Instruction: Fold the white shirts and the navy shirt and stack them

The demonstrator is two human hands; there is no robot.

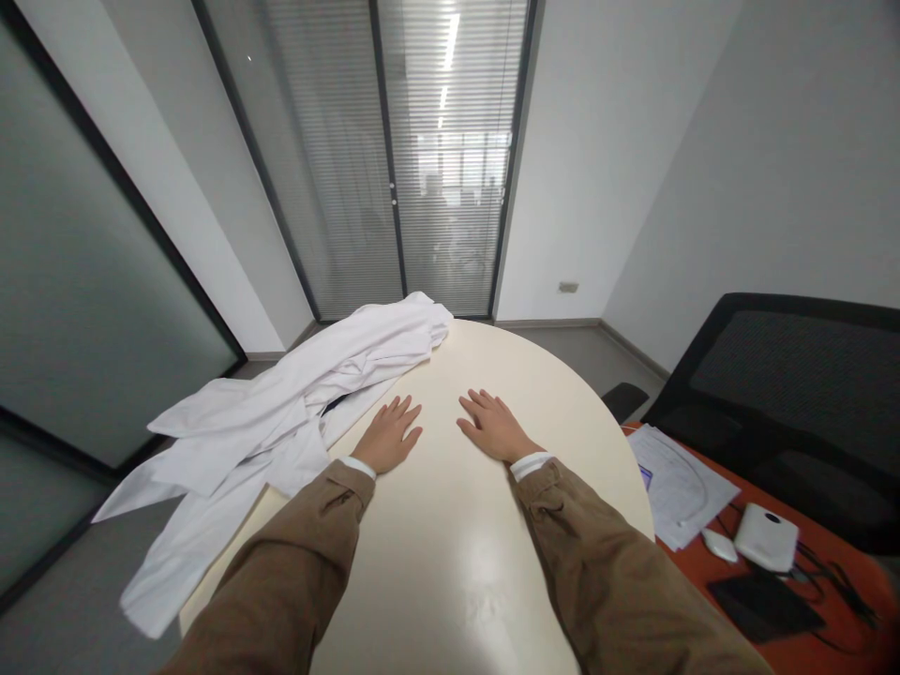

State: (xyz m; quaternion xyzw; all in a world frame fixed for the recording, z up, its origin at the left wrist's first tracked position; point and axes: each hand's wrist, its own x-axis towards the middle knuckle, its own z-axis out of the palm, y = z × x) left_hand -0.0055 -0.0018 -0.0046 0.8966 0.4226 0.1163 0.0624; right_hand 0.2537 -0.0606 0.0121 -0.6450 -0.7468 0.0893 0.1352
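Both hands rest palm down on a round cream table. My left hand lies flat with its fingers apart, close to the edge of a heap of white cloth. To its right, across a short gap, my right hand is also flat, its fingers stretched out and holding nothing. The white cloth, which looks like a garment, is crumpled along the table's left side. Its lower parts hang over the table's edge. A small dark patch shows in a fold near my left hand.
On the right, an orange-red surface bears papers, a white box-like device, a white mouse, a black flat item and cables. A black mesh chair stands behind it. Glass panels with blinds are ahead.
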